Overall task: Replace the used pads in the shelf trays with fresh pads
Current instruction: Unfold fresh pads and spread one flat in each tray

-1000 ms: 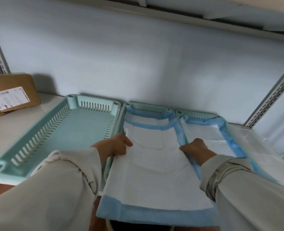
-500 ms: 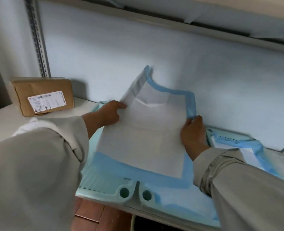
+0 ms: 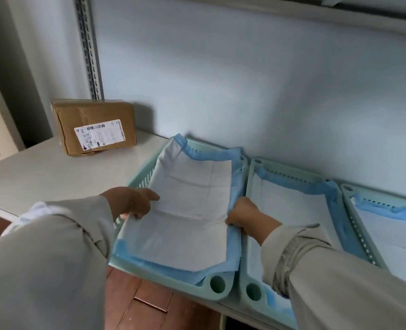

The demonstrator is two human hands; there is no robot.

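Blue-edged white pad (image 3: 187,210) spread inside the leftmost tray (image 3: 217,283) on the shelf (image 3: 42,172), far edge riding up the tray's back wall at 12 o'clock. Left hand (image 3: 130,202) pinching the pad's 9 o'clock edge; right hand (image 3: 241,215) gripping its blue 3 o'clock border. Padded middle tray (image 3: 253,291) touching at 3 o'clock, third tray (image 3: 347,189) beyond. Labelled cardboard box (image 3: 95,126) at 10 o'clock, well apart.

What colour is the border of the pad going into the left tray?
Blue, around a white centre, on the pad; clearest in the head view.
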